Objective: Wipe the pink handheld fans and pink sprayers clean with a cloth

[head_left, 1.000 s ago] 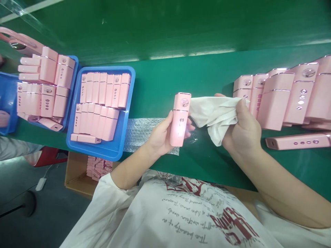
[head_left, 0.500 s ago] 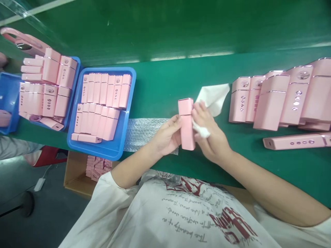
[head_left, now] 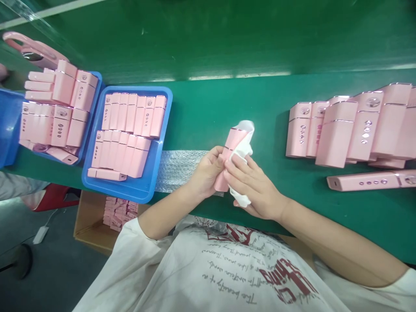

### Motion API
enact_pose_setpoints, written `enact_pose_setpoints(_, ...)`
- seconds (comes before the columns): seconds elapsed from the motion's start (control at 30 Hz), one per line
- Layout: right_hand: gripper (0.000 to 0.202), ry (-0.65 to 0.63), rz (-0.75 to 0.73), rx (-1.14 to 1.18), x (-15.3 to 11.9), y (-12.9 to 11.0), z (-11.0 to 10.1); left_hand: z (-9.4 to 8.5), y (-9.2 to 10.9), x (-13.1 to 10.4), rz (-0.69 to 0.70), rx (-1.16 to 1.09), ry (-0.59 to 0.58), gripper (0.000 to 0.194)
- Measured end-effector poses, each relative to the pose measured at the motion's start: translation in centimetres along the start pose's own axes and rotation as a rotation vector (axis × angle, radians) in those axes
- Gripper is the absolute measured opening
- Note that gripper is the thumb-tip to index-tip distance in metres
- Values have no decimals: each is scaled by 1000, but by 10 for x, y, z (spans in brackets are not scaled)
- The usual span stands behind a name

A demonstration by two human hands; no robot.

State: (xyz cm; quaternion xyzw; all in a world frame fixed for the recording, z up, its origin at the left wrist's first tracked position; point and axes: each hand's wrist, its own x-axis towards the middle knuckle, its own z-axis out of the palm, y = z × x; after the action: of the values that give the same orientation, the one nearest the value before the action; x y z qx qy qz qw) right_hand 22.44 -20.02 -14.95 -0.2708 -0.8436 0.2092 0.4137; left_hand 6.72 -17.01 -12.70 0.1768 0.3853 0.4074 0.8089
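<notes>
A pink box-shaped device (head_left: pixel 233 139) with a thin metallic band is tilted, its top leaning right. My left hand (head_left: pixel 208 171) is closed around its left side, thumb on the front. My right hand (head_left: pixel 256 184) presses a white cloth (head_left: pixel 244 149) onto the device's right side; the cloth drapes past the top and hangs out below the fingers. Left of my hands, a strip of bubble wrap (head_left: pixel 177 169) lies on the green table (head_left: pixel 201 108).
Two blue trays, one (head_left: pixel 126 188) nearest, hold rows of pink devices at left. More pink devices (head_left: pixel 336 134) stand at right, with one lying down (head_left: pixel 364 182). An open carton (head_left: pixel 89 216) sits below the table edge. A red stool (head_left: pixel 55 197) is at lower left.
The device has tilted to the right. My right hand has brought the cloth from beside the device onto its right side, and the loose cloth is now gathered against it.
</notes>
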Motion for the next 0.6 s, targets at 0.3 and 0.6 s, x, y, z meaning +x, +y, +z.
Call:
enact_pose_setpoints(0.3,58,89,195,-32,2,7,-4,2,-7,-3,-16,134,-58,48)
enact_pose_setpoints(0.6,53,114,483,394,8,2,-7,9,5,2,-70,-50,-69,30)
